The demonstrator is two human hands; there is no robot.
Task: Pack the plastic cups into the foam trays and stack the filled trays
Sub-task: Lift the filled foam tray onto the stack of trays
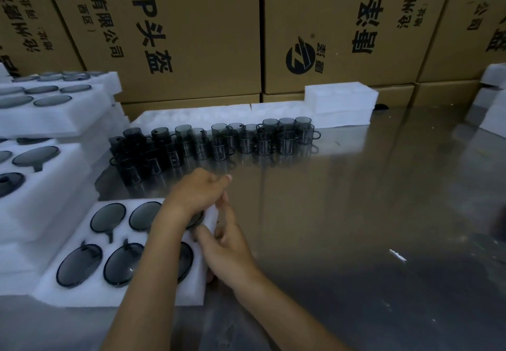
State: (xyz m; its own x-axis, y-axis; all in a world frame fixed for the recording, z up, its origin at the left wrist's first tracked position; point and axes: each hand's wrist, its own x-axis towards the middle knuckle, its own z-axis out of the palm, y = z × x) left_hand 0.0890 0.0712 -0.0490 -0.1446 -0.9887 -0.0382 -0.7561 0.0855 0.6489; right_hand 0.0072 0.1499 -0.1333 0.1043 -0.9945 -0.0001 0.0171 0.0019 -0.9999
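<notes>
A white foam tray (pixel 120 237) lies at the lower left of the metal table, its six pockets filled with dark smoky plastic cups (pixel 108 218). My left hand (pixel 197 190) curls over the tray's far right corner, just past the cup in that pocket. My right hand (pixel 227 249) holds the tray's right edge, thumb on top and fingers along the side. Several loose cups with handles (pixel 219 142) stand in rows further back on the table.
Filled foam trays (pixel 41 189) are stacked at the left, with more behind (pixel 54 115). Empty foam trays (pixel 339 99) lie along the back in front of a wall of cardboard boxes (pixel 191 36). More foam (pixel 492 104) sits at the right edge. A white scrap (pixel 398 255) lies on the table (pixel 356 200).
</notes>
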